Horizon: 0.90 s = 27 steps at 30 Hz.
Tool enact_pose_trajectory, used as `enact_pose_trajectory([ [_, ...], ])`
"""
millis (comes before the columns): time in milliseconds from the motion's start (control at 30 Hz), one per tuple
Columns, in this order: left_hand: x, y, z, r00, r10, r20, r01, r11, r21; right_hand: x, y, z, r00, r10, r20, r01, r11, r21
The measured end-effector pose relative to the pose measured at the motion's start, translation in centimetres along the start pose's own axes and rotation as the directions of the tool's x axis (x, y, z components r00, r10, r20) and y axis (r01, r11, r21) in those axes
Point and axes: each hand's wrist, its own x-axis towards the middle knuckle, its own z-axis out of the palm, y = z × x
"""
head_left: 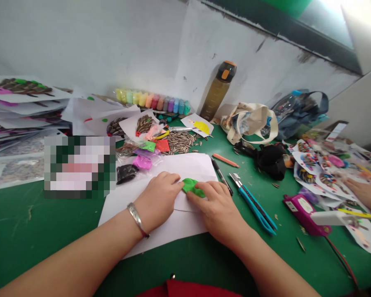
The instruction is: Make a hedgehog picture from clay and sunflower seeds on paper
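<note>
A flattened green clay piece (189,185) lies on white paper (160,231) between my two hands. My left hand (161,198), with a silver bracelet at the wrist, has its fingers curled together at the clay's left edge. My right hand (215,204) rests over the clay's right part, fingers spread, fingertips pressing on it. Packets of black clay (126,174), pink clay (142,162) and red clay (162,146) lie beyond my left hand.
Sunflower seeds (181,141) are heaped behind the paper. A pen (221,176), a blue cutter (255,206) and a magenta glue gun (307,215) lie to the right. Paper crafts (21,103) are stacked left. Another person's hand (363,192) is at far right.
</note>
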Motion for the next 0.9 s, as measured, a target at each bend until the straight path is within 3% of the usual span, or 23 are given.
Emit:
enact_pose_trajectory([
  [200,0.2,-0.5,0.1,1.000,0.013,0.005,-0.013,1.000,-0.027,1.8,0.2,-1.7,0.999,-0.001,0.048,0.003,1.000,-0.029],
  [367,0.2,-0.7,0.1,1.000,0.012,-0.002,-0.012,0.998,-0.057,2.5,-0.1,-1.2,0.993,-0.066,0.103,0.074,0.995,-0.073],
  [600,0.3,-0.8,0.1,1.000,0.021,-0.003,-0.021,0.997,-0.068,2.4,-0.1,-0.6,0.999,-0.036,0.022,0.036,0.999,-0.003],
  [900,0.4,-0.9,0.0,1.000,0.003,-0.012,-0.004,0.995,-0.104,2.6,-0.1,0.4,0.996,-0.080,-0.025,0.081,0.997,0.020],
])
